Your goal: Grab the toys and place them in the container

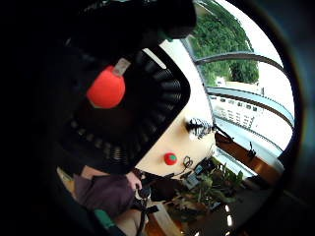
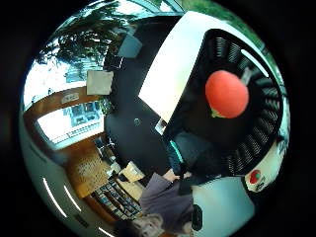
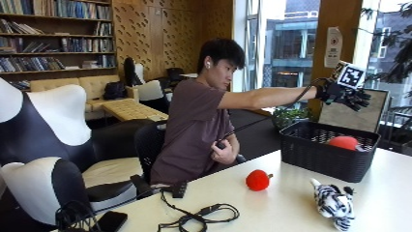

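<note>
My gloved right hand [image 3: 344,94] hangs above the black slatted basket [image 3: 315,154] at the table's far end, fingers spread and holding nothing. Below the palm, a red round toy [image 3: 343,142] [image 1: 106,88] [image 2: 226,94] shows inside the basket; whether it touches the floor of the basket I cannot tell. A second red toy [image 3: 258,180] [image 1: 170,158] [image 2: 255,177] with a green stem lies on the table in front of the basket. A striped zebra plush [image 3: 333,203] [image 1: 198,128] stands on the table near the front edge, right of that toy.
Black cables [image 3: 199,215] and a small black device [image 3: 177,189] lie on the white table [image 3: 283,212] near the person. A black-and-white chair [image 3: 45,145] stands to the left. The bare left hand [image 3: 222,147] is held at the chest.
</note>
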